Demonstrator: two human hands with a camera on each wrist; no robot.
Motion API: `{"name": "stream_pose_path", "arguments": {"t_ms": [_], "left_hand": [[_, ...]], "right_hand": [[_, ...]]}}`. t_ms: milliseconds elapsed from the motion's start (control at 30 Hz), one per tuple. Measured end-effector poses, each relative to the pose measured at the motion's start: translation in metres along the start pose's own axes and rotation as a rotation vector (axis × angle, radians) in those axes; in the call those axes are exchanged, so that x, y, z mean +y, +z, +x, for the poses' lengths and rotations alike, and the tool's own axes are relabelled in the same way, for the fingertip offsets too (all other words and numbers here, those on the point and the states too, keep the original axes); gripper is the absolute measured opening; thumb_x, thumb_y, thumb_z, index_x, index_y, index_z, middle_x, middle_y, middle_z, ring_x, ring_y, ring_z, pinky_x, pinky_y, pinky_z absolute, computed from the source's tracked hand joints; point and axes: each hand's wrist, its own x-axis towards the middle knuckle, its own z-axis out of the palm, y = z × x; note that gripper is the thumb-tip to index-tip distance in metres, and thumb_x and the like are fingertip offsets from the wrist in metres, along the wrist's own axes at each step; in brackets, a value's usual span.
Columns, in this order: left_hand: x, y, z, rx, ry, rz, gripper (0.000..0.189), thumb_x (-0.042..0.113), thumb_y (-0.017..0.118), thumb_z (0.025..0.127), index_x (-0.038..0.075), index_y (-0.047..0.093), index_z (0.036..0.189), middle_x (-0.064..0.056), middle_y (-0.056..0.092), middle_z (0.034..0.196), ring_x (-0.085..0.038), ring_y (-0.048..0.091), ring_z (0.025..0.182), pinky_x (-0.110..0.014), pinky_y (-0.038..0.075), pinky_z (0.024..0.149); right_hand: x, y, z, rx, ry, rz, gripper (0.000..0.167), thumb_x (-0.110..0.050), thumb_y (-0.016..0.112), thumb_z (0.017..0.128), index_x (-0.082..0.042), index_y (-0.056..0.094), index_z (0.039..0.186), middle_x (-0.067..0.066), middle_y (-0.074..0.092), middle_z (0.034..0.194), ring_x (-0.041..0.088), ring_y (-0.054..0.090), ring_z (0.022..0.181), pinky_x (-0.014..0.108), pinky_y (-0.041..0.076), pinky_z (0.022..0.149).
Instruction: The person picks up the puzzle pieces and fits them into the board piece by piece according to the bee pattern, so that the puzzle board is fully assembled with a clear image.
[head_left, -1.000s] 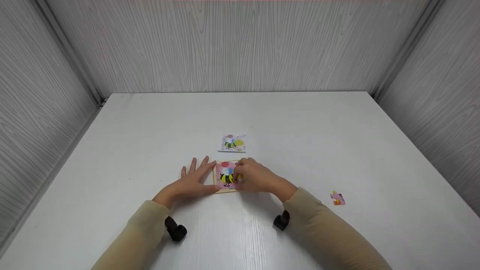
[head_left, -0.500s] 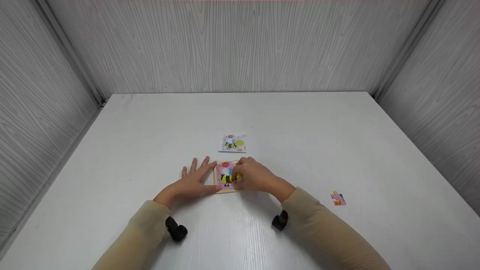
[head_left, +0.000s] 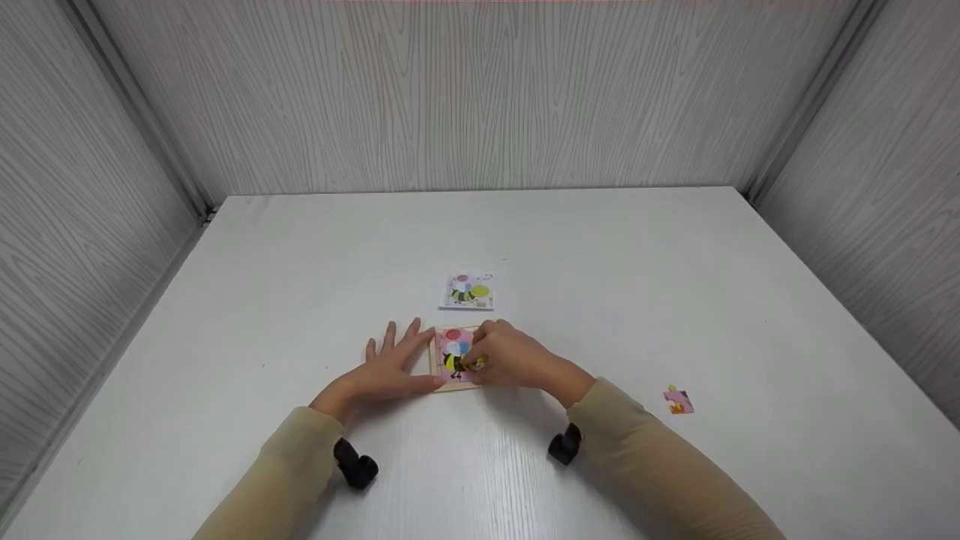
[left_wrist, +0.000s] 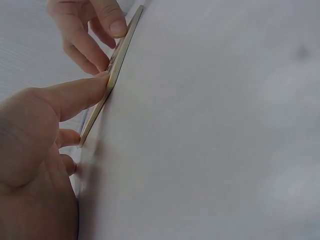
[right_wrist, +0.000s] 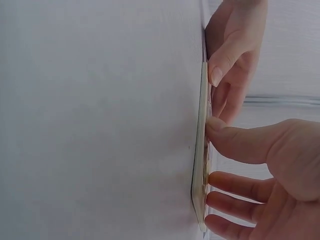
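Observation:
A small wooden-framed jigsaw puzzle (head_left: 452, 388) with a pink bee picture lies on the white table. My left hand (head_left: 384, 370) is spread at its left side, thumb and index finger resting on the frame's left edge, the other fingers extended over the table. Over the right part of the picture, my right hand (head_left: 514, 358) bends its thumb and fingers down onto a yellow-and-orange puzzle piece (head_left: 478, 364), mostly hidden beneath them. In the right wrist view, the right thumb and several fingertips touch the puzzle's top face (right_wrist: 206, 150).
A card (head_left: 466, 292) with the same bee picture lies just behind the puzzle. One loose pink puzzle piece (head_left: 679, 400) with orange and yellow parts lies off to the right. Grey wood-grain panels (head_left: 480, 90) enclose the table at the back and sides.
The right fingers shift slightly over the picture while staying at the same part of the puzzle. The left hand keeps its place on the frame. The head view tilts a little.

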Motion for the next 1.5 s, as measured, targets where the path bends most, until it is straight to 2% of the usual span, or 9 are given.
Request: {"name": "stream_pose_path", "arguments": {"t_ms": [367, 733, 1033, 1267, 1500], "left_hand": [[-0.001, 0.002, 0.0, 0.0, -0.003, -0.027, 0.086, 0.053, 0.06, 0.083, 0.02, 0.019, 0.15, -0.005, -0.006, 0.155, -0.03, -0.024, 0.136, -0.054, -0.019, 0.102], [-0.002, 0.002, 0.001, -0.004, 0.003, -0.026, 0.086, 0.053, 0.06, 0.084, 0.019, 0.017, 0.15, -0.006, -0.007, 0.155, -0.031, -0.024, 0.136, -0.055, -0.019, 0.102], [-0.002, 0.002, 0.002, -0.001, -0.007, -0.009, 0.085, 0.052, 0.059, 0.084, 0.018, 0.018, 0.15, -0.006, -0.007, 0.155, -0.031, -0.024, 0.136, -0.055, -0.018, 0.103], [0.0, 0.002, 0.003, -0.014, -0.02, -0.003, 0.085, 0.053, 0.059, 0.084, 0.019, 0.017, 0.15, -0.005, -0.007, 0.155, -0.03, -0.024, 0.136, -0.054, -0.018, 0.103], [0.0, 0.001, 0.002, -0.014, -0.022, -0.01, 0.086, 0.053, 0.059, 0.084, 0.018, 0.016, 0.15, -0.006, -0.007, 0.155, -0.031, -0.024, 0.136, -0.055, -0.019, 0.102]], "right_hand": [[0.0, 0.0, 0.0, -0.028, 0.011, -0.006, 0.025, -0.027, 0.068, 0.086, -0.02, 0.072, 0.109, 0.003, 0.055, 0.114, 0.017, 0.046, 0.101, 0.03, 0.044, 0.086], [0.0, 0.0, -0.001, -0.006, -0.002, 0.0, 0.023, -0.025, 0.067, 0.087, -0.018, 0.072, 0.108, 0.004, 0.056, 0.114, 0.017, 0.047, 0.099, 0.03, 0.044, 0.084], [0.0, 0.001, 0.0, -0.047, 0.0, -0.021, 0.027, -0.029, 0.066, 0.087, -0.019, 0.071, 0.111, 0.005, 0.053, 0.119, 0.018, 0.044, 0.106, 0.033, 0.042, 0.092], [0.003, -0.001, -0.007, -0.038, -0.032, -0.023, 0.025, -0.03, 0.066, 0.087, -0.022, 0.071, 0.11, 0.003, 0.053, 0.119, 0.018, 0.044, 0.107, 0.032, 0.041, 0.091], [-0.005, -0.002, -0.018, -0.058, -0.026, -0.039, 0.026, -0.03, 0.067, 0.086, -0.02, 0.071, 0.11, 0.005, 0.054, 0.119, 0.018, 0.045, 0.104, 0.031, 0.043, 0.09]]}}
